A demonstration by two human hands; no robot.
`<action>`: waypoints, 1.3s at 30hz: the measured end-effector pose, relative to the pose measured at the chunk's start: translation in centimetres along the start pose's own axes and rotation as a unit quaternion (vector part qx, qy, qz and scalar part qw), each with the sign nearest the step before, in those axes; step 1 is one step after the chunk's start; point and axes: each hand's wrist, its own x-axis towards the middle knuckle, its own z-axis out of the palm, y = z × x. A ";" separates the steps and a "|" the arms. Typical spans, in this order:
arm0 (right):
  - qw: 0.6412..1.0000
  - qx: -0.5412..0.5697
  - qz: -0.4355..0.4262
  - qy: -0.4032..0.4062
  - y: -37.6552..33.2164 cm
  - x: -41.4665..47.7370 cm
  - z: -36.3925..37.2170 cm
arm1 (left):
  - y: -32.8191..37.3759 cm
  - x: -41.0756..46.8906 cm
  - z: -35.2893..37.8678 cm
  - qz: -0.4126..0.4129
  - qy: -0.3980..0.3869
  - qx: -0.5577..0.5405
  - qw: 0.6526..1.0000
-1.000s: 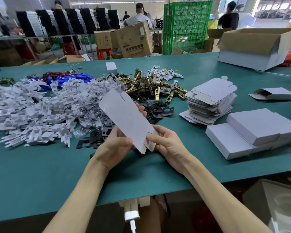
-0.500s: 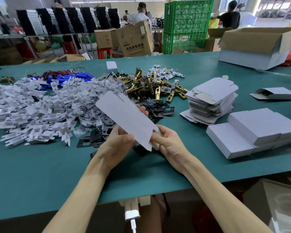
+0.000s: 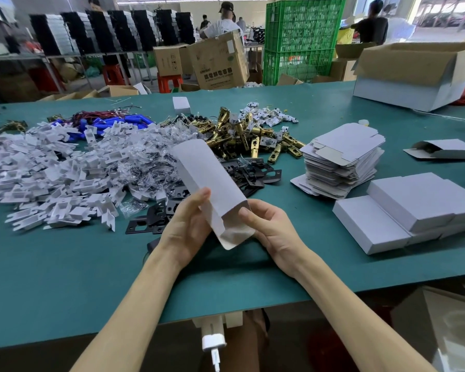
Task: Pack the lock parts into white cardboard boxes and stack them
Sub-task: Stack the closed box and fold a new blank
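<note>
In the head view the box (image 3: 210,183), a flat blank a second ago, has been squeezed open into a sleeve with its near end turned toward the person. It is held in the air above the surface (image 3: 65,277), left of the stack (image 3: 341,162) of flat blanks. The left hand (image 3: 185,232) grips its left edge and the right hand (image 3: 271,229) pinches the near end, thumb pressed on the flap, so both hands are grasping the box. The step in hand looks like forming the box and shutting one end, and filling, closing and stacking are probably still to come for this one. Closed boxes (image 3: 414,210) already lie just in front of the stack. Latches (image 3: 242,135) and black plates (image 3: 247,175) lie left of the stack, beyond the box. The box's far end, most of its inside and the fingers behind it are hidden. The white pieces (image 3: 51,178) further left are too tangled to tell apart, and a dark thing under the left wrist cannot be made out.
</note>
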 end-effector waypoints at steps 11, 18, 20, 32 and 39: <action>0.992 -0.090 -0.014 0.088 0.6 0.2 0.1 | -0.6 0.4 0.8 -0.014 0.111 0.058 0.992; 0.984 -0.128 -0.034 0.121 0.9 0.3 -0.1 | -0.8 0.3 1.2 -0.014 0.133 0.090 0.987; 0.985 -0.117 -0.046 0.116 0.7 0.1 0.0 | -0.8 0.3 0.9 -0.007 0.119 0.095 0.988; 0.973 -0.104 -0.101 0.178 0.8 -0.1 -0.4 | -1.5 0.5 0.3 0.034 0.079 0.151 0.985; 0.981 -0.074 -0.092 0.155 0.7 0.0 -0.4 | -1.5 0.5 0.5 0.049 0.060 0.147 0.986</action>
